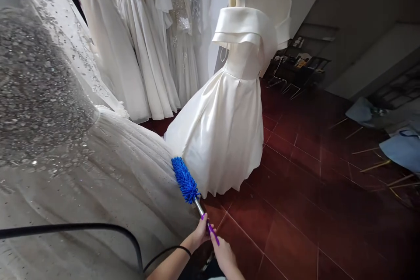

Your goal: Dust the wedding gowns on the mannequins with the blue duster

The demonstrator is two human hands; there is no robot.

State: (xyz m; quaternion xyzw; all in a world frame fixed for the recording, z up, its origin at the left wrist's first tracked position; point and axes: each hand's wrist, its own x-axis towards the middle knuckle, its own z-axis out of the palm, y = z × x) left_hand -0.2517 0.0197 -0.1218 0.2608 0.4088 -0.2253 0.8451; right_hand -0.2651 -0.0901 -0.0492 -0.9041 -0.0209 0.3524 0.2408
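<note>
A duster (185,180) with a blue shaggy head, a metal shaft and a purple handle points up and away from me. My left hand (202,230) grips the upper part of its handle, while my right hand (222,248) is closed round the lower end. The blue head lies against or just in front of the skirt of a beaded, sheer wedding gown (144,170) on the left; I cannot tell if it touches. Right behind it stands a mannequin in a white satin off-shoulder dress (223,127).
Several white gowns (138,48) hang at the back left. A black curved tube (82,226) crosses the lower left. Dark red tiles (282,201) cover the floor. Pale blue chairs (402,151) with thin gold legs stand at the right, and a cluttered dark table (300,68) sits farther back.
</note>
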